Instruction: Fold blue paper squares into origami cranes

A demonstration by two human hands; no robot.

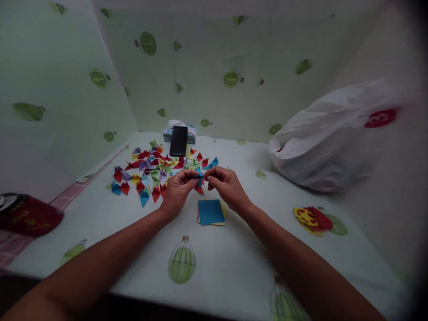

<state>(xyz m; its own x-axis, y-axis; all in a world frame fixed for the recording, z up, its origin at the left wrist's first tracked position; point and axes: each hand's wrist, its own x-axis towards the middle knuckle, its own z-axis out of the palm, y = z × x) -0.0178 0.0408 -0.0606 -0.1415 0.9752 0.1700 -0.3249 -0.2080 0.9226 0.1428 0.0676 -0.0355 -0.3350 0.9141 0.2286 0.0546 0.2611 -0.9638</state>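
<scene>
Head view | blue folded paper held at frame centre | pinched by left fingers; right fingers curled beside it, grip cannot be told | judged light, crisp, easily torn; best pinched gently at thicker folds

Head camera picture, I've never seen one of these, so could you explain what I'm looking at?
There's no machine here. One camera on a person's head looks forward and down, so the bare arms reaching in are the wearer's own. The left hand pinches a small blue paper piece; the right hand is close beside it, though whether it grips too is unclear.

On the table, a stack of square paper lies nearer the wearer. Colorful folded papers are scattered beyond the left hand, with a phone and tissue box behind. A white plastic bag sits at right, a red can at left.
</scene>
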